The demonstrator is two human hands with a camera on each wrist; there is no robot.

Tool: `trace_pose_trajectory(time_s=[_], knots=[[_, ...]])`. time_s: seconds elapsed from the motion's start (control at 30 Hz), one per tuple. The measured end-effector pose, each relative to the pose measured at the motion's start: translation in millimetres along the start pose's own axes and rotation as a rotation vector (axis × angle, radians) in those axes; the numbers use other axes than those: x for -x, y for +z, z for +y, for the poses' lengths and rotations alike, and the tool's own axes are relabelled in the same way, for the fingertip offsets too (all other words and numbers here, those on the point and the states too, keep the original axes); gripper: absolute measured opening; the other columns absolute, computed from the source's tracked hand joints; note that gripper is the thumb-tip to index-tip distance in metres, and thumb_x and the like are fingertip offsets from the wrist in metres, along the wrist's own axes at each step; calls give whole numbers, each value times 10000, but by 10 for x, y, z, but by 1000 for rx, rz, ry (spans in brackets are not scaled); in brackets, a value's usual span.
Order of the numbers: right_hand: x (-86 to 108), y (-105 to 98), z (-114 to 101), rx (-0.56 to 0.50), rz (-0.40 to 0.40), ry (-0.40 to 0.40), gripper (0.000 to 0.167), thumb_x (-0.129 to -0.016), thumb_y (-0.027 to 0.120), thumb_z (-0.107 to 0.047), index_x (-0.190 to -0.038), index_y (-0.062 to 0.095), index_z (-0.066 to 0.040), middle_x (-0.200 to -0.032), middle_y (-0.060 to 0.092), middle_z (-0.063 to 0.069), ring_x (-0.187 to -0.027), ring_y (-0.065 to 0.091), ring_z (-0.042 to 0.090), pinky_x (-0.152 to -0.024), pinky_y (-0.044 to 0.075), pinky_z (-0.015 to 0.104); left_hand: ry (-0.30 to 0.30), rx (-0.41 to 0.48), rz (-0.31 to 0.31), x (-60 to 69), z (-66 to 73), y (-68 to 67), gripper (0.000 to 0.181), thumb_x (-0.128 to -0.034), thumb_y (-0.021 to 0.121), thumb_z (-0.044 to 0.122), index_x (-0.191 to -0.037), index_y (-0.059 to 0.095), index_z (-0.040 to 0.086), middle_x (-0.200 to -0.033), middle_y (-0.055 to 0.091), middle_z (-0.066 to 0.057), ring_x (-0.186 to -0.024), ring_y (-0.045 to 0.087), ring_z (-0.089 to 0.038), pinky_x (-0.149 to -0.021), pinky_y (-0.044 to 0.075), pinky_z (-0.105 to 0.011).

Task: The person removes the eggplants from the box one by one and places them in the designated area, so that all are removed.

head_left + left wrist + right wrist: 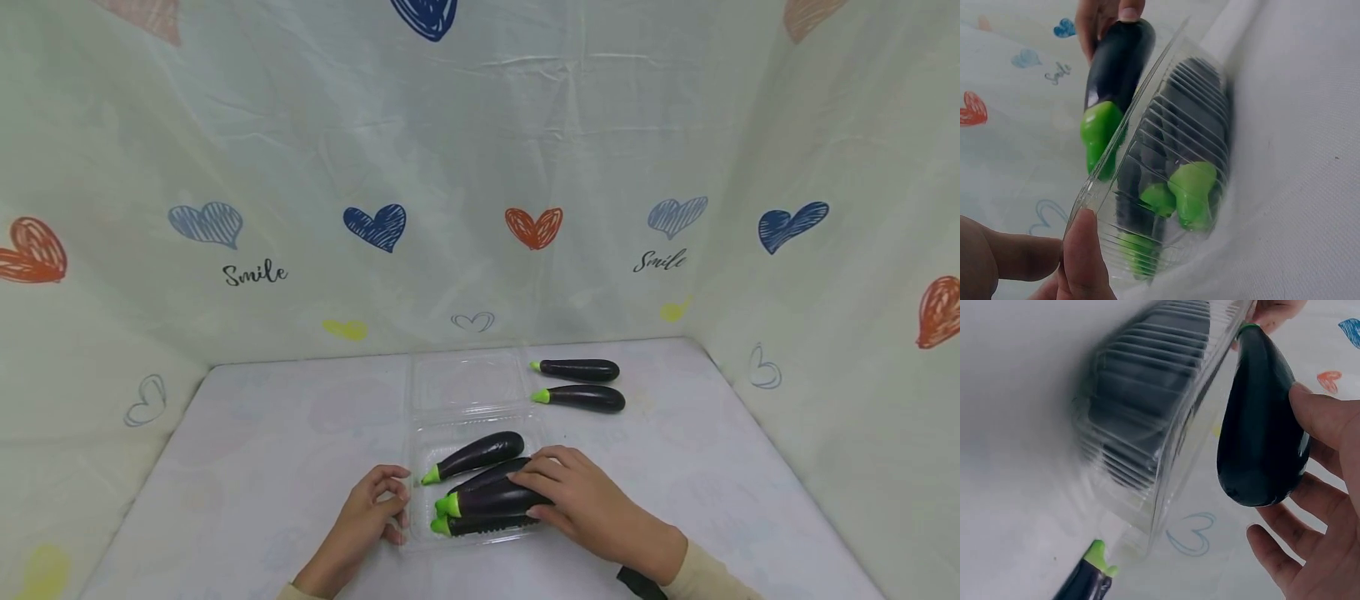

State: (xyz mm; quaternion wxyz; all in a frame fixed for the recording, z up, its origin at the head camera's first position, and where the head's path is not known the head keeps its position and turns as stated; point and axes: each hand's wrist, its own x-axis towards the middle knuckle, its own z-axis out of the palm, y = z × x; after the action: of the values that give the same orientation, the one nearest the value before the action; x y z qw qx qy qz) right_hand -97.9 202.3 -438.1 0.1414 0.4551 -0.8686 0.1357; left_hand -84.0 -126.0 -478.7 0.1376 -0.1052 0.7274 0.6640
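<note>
In the head view, one eggplant (491,501) is held in the right grip (585,504), above three eggplants (483,453) in the clear container (435,442), by which the left grip (367,510) is placed; beyond the right grip, two more eggplants (587,398) are seen on the worktop (277,450). From the left wrist, the container's edge is pinched in the left grip. From the right wrist, the held eggplant's thick end is clasped between parted thumb and fingers.

- Six glossy, purple-black, elongated eggplants (579,397) with bright green ends
- One clear, ridged, hinged plastic container (468,383)
- One bare left hand (369,508)
- One bare right hand (591,504)
</note>
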Motion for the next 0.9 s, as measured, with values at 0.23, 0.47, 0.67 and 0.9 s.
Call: trace_pose_trajectory(time_s=[0.23, 0.47, 0.67, 0.9], knots=[[19, -104, 95, 1, 73, 21, 507, -864, 864, -198, -1341, 695, -162, -1240, 679, -73, -1175, 595, 177, -972, 560, 398, 3, -4, -1, -3, 4, -3, 363, -980, 575, -63, -1333, 494, -87, -947, 567, -64, -686, 580, -194, -510, 562, -289], [38, -224, 224, 6, 116, 72, 461, -892, 845, -218, -1327, 703, -163, -1240, 683, -66, -1170, 605, 181, -965, 563, 412, 3, -3, -4, -4, 15, -5, 366, -975, 572, -65, -1333, 496, -86, -945, 567, -65, -682, 577, -193, -510, 560, -292], [92, -275, 349, 16, 155, 96, 442, -1086, 509, -457, -1323, 703, -138, -1260, 687, -40, -1177, 607, 206, -973, 549, 417, 5, -3, -2, -1, 28, 3, 355, -979, 567, -65, -1327, 499, -84, -949, 572, -83, -687, 579, -195, -511, 558, -292], [184, -335, 461, 38, 155, 178, 438, -923, 826, -214, -1334, 702, -128, -1268, 702, -16, -1187, 604, 218, -961, 565, 461, -2, -11, 20, -2, 17, 19, 354, -976, 583, -62, -1321, 507, -85, -950, 577, -88, -684, 582, -193, -509, 562, -297]])
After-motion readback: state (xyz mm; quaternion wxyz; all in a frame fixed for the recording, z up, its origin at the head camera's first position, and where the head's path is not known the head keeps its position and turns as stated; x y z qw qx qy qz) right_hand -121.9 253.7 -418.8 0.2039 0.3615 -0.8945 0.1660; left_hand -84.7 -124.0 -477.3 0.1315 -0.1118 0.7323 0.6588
